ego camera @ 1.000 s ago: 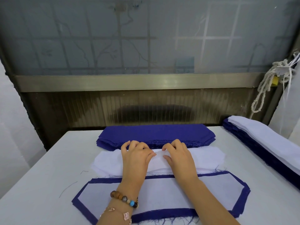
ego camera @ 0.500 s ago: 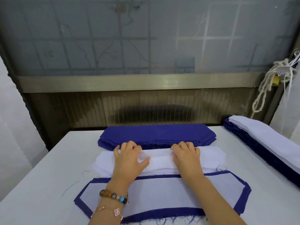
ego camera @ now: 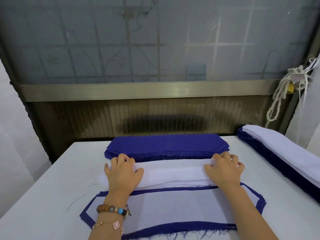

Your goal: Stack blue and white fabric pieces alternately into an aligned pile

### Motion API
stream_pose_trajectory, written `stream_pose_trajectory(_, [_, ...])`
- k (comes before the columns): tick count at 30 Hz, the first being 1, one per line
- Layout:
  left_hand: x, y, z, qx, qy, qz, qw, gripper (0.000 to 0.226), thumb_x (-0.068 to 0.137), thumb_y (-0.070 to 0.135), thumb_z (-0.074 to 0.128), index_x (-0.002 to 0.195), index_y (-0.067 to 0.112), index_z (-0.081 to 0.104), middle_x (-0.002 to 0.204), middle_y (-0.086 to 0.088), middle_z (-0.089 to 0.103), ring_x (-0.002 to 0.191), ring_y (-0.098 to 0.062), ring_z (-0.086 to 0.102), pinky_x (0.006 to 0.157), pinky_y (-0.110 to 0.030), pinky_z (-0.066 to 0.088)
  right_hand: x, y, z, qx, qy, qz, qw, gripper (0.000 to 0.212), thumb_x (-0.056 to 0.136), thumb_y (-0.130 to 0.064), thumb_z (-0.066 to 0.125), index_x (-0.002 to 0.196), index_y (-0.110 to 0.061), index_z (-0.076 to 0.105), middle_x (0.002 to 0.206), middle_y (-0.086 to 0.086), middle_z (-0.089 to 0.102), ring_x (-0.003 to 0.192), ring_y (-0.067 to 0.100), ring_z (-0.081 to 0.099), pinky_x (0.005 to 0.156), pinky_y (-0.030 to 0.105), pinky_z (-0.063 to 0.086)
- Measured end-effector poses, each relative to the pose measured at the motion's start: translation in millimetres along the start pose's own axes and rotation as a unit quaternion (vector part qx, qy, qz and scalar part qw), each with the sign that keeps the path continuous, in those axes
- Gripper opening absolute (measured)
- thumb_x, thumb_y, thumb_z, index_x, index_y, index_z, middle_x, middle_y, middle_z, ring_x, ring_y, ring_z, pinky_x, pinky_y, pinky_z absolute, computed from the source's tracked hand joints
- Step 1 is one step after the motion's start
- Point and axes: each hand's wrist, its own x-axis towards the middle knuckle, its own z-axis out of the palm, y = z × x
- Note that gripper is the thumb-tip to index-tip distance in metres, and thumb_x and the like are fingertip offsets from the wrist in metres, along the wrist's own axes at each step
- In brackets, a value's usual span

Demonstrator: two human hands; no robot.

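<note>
White fabric stack (ego camera: 173, 172) sits mid-table, right between the blue fabric stack (ego camera: 166, 144) behind it and the pile being built (ego camera: 173, 208) nearest the person. Both hands are on it! The left hand (ego camera: 123, 172) lies palm-down over the left end, wrist straight. Its fingers are bent over the far edge, where white meets blue, and the thumb is splayed inward across the top sheet. The right hand (ego camera: 223, 170) mirrors it at the right end, knuckles raised, fingertips hooked over the far edge, thumb pointing back toward the middle. So both hands are curled onto the stack's far edge. Whether they have only the top sheet or more, I cannot tell. Between the thumbs the top layer shows a long shallow ridge.

The forearms cross the near pile, where a white piece lies on a larger blue one, its blue border showing all round. A bead bracelet (ego camera: 112, 209) and a thin chain with a flower charm (ego camera: 116, 225) ride the left wrist.

A second ago the hands were side by side at the centre, thumbs almost touching. Half a second ago they had parted a little. Now they are out at the two ends, well apart. All three stacks on the table (ego camera: 43, 196) stay where they were, as does the layered blue-and-white pile (ego camera: 277, 149) along the right edge.
</note>
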Motion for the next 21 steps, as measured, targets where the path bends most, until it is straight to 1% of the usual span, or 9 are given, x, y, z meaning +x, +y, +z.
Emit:
stream_pose_trajectory(3, [1,-2,-1,0.01,-0.001,-0.029,1.0,0.035,0.088,0.048,0.048,0.115,0.029,0.058,0.132,0.005,0.041,0.126,-0.019,0.034,0.113,-0.052,0.022,3,9,-2,-0.003,0.003,0.054,0.999,0.035,0.087,-0.04,0.049,0.117,-0.025,0.06,0.135,0.003,0.047,0.13,0.027,0.033,0.109,0.046,0.026])
stream_pose_trajectory(6, [1,-4,-2,0.013,0.005,-0.047,0.999,0.036,0.088,0.049,0.048,0.114,0.027,0.059,0.132,0.002,0.042,0.125,-0.021,0.036,0.112,-0.052,0.024,6,17,-4,-0.001,0.002,0.105,0.994,0.042,0.089,-0.042,0.049,0.126,-0.024,0.056,0.139,0.005,0.043,0.133,0.03,0.031,0.11,0.047,0.024])
stream_pose_trajectory(8, [1,-3,-3,0.007,0.016,-0.054,0.998,0.035,0.087,0.048,0.048,0.112,0.026,0.059,0.131,0.001,0.043,0.124,-0.021,0.036,0.112,-0.051,0.026,8,21,-5,0.002,-0.002,0.135,0.991,0.044,0.09,-0.042,0.048,0.128,-0.022,0.055,0.139,0.007,0.043,0.133,0.031,0.03,0.11,0.048,0.024])
stream_pose_trajectory(14, [0,-5,-8,-0.012,0.075,-0.089,0.993,0.032,0.087,0.044,0.054,0.111,0.023,0.059,0.126,-0.002,0.046,0.12,-0.022,0.039,0.108,-0.048,0.031,11,26,-3,0.006,0.0,0.189,0.982,0.043,0.089,-0.043,0.05,0.122,-0.016,0.056,0.133,0.01,0.047,0.129,0.032,0.034,0.106,0.046,0.028])
stream_pose_trajectory(17, [1,-10,-9,-0.022,0.077,-0.11,0.991,0.028,0.087,0.043,0.055,0.107,0.023,0.059,0.122,-0.002,0.049,0.118,-0.023,0.041,0.106,-0.048,0.034,12,28,-3,0.009,0.01,0.207,0.978,0.039,0.089,-0.041,0.052,0.116,-0.013,0.058,0.128,0.011,0.05,0.125,0.033,0.037,0.104,0.047,0.03])
stream_pose_trajectory(21, [2,-18,-9,-0.018,0.066,-0.134,0.989,0.028,0.088,0.046,0.054,0.104,0.024,0.057,0.119,-0.001,0.049,0.115,-0.022,0.042,0.103,-0.046,0.036,12,30,-3,0.024,0.027,0.215,0.976,0.035,0.091,-0.036,0.053,0.117,-0.013,0.06,0.125,0.013,0.05,0.122,0.035,0.039,0.103,0.047,0.031])
